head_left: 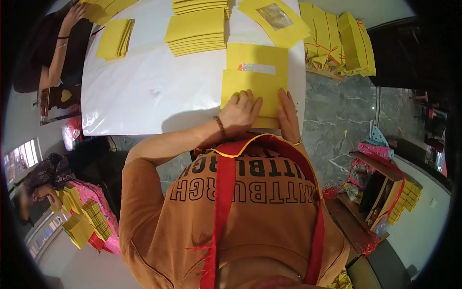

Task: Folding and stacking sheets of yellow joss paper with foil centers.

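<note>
A folded yellow paper piece (255,86) lies at the near right part of the white-covered table (130,106). Part of a silvery patch (259,68) shows above its folded-over flap. My left hand (240,110) rests on that flap, fingers slightly bent and spread, pressing down on the paper. Along the paper's right edge stands my right hand (288,117), its fingers extended and touching the side. Just beyond, more yellow sheets (276,21) lie askew, the top one bearing a silvery square.
Yellow stacks (196,31) stand at the far middle, with a smaller pile (115,38) left of them. Tied yellow bundles (332,38) sit beyond the table's right edge. A co-worker's hand (73,16) touches yellow paper at far left; another person sits lower left. A wooden shelf (370,192) stands right.
</note>
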Tool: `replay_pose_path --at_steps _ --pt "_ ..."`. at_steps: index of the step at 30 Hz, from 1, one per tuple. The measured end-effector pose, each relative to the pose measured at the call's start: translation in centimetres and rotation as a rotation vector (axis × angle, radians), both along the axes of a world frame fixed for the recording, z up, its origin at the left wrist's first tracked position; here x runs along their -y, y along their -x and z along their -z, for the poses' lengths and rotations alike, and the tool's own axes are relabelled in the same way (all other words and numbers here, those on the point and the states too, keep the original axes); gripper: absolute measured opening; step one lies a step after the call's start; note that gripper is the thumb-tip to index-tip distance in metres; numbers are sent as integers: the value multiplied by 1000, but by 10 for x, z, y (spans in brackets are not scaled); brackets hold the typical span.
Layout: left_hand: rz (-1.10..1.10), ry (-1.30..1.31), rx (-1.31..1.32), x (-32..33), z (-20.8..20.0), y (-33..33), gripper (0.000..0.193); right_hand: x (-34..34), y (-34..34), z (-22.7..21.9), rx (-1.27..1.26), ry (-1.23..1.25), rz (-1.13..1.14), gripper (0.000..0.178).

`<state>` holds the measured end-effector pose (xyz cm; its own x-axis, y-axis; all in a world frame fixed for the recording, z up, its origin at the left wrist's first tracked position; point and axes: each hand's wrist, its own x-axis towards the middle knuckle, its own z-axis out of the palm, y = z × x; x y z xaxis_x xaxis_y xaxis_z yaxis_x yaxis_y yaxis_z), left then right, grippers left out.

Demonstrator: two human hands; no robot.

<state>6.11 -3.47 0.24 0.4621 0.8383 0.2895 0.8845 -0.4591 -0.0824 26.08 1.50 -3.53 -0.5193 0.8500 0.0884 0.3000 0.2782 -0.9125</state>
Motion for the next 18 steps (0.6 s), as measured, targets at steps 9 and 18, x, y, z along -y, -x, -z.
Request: replay_pose_path --at_steps 9,18 --pt "-51 -61 324 -35 -62 62 54 -12 -4 -16 -242 192 380 61" --pt "-427 -61 -99 -121 7 204 51 -4 6 -9 -143 206 292 48"
